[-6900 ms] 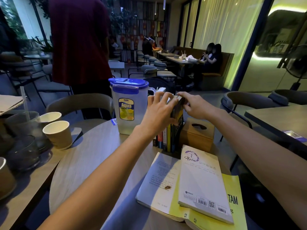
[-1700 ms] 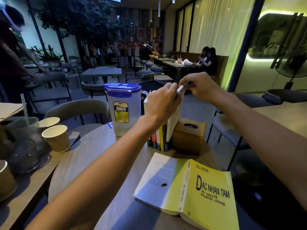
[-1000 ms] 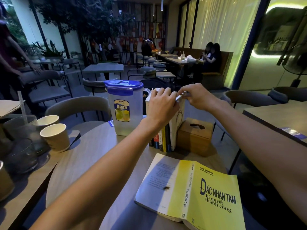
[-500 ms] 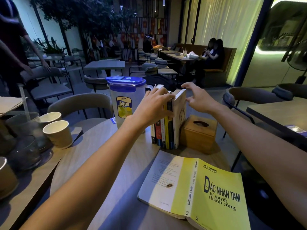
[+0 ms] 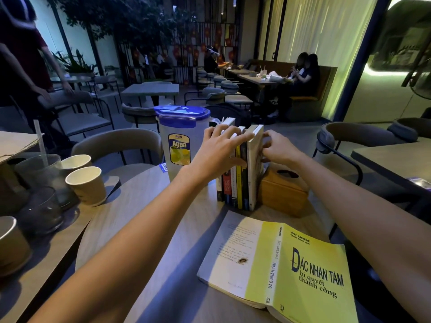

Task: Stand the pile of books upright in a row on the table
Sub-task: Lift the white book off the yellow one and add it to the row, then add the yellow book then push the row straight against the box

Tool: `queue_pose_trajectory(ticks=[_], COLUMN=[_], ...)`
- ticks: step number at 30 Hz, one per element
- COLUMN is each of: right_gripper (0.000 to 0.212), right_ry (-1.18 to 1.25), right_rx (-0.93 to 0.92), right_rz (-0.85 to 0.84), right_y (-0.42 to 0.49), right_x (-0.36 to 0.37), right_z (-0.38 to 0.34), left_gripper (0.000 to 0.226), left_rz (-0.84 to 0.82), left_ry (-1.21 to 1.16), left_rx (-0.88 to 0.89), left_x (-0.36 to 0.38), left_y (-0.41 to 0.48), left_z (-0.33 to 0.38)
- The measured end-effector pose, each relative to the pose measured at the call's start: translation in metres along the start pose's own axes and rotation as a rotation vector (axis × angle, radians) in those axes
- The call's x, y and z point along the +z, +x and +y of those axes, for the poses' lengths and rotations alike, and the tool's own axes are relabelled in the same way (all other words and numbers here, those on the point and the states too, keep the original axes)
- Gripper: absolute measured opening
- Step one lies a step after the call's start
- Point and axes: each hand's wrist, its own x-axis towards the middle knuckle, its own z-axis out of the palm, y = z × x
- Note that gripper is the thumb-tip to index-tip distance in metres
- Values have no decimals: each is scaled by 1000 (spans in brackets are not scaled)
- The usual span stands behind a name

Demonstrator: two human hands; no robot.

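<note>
Row: upright books (image 5: 240,173) stand wedged between jug (image 5: 180,145) and wooden tissue box (image 5: 283,190).
Left hand (image 5: 218,151): spread flat across tops, steadying.
Right hand (image 5: 278,149): fingers pressing outermost cover inward.
Remaining: yellow book (image 5: 286,269) lies flat, nearer.

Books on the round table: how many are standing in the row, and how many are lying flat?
Upright books in the row: 6, counted by spines, which are tightly packed
Flat yellow book, lying open and cover-up: 1
Total: 7 books
</note>
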Motion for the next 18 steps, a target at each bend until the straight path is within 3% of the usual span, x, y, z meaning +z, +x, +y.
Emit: queue_pose_trajectory(ticks=[6,13,18], right_gripper=[50,63,26], right_ry=[-20,-61,-214], right_rx=[-22,-38,-121], right_rz=[-4,41,42], right_y=[-3,-19,-54], right_x=[4,-11,-32], right_z=[-2,-8,-19], left_gripper=[73,60,32], left_rz=[-8,65,154], left_ry=[-8,-24,-61], left_rx=[-1,-5,53], left_x=[-1,-12,-25], left_y=[2,1,-12], left_z=[1,12,25])
